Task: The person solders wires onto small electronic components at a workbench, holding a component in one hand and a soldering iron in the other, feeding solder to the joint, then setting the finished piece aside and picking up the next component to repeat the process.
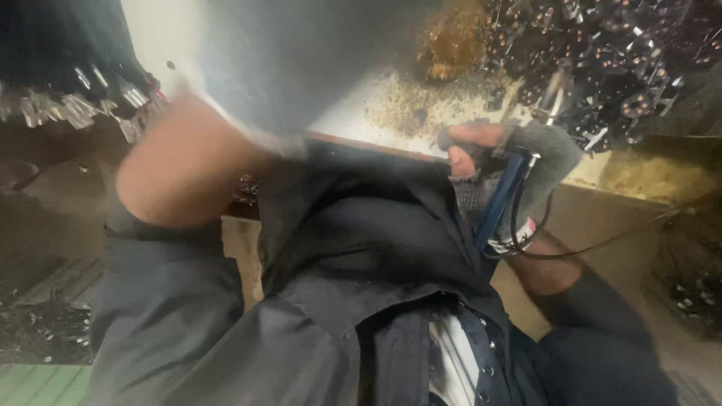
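Note:
My right hand (pixel 519 162) wears a grey fingerless glove and is closed around a blue-handled tool (pixel 500 199) held close to my chest. A thin black cable (pixel 602 244) runs from the tool off to the right. My left hand (pixel 286 68) is a large blurred grey shape raised close to the camera, apparently gloved, with the bare forearm (pixel 180 165) below it. Its fingers are not readable. My dark shirt (pixel 361 256) fills the lower middle of the view.
A pale, stained workbench (pixel 391 105) lies ahead, with a rusty patch at its far side. A heap of small dark metal parts (pixel 617 53) covers the upper right. Shiny metal pieces (pixel 68 105) lie at the upper left.

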Motion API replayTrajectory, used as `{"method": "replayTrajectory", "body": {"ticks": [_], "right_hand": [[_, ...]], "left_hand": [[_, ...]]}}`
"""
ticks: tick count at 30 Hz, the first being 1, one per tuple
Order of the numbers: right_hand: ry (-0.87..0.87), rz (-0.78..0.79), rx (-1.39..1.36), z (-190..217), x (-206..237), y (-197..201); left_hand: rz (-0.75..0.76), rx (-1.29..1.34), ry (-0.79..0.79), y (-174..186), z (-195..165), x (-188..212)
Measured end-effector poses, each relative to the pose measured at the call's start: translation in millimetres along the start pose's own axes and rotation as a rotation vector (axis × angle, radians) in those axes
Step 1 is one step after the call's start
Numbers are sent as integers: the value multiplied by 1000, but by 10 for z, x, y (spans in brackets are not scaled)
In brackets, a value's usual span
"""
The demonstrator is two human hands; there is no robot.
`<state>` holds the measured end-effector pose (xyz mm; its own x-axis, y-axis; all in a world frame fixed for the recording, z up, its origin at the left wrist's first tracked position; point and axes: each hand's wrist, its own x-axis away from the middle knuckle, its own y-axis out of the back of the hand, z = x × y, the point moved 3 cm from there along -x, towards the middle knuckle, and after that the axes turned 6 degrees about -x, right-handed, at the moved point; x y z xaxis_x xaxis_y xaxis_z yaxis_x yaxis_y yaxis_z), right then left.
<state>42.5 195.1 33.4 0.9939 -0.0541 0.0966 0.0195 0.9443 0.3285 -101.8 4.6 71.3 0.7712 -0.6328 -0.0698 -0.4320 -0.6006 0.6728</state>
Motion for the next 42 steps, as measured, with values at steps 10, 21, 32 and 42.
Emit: {"method": "replayTrajectory", "body": {"ticks": [10, 21, 32, 42], "right_hand": [[75, 53, 7, -227, 72, 168], [237, -328, 302, -57, -166, 247], [2, -44, -18, -197, 131, 76], [-488, 123, -887, -529, 197, 29]], "left_hand": [[518, 1169, -663, -659, -1215, 239], [353, 134, -303, -458, -289, 408], [100, -39, -100, -882, 118, 623], [72, -69, -125, -893, 112, 627]]}}
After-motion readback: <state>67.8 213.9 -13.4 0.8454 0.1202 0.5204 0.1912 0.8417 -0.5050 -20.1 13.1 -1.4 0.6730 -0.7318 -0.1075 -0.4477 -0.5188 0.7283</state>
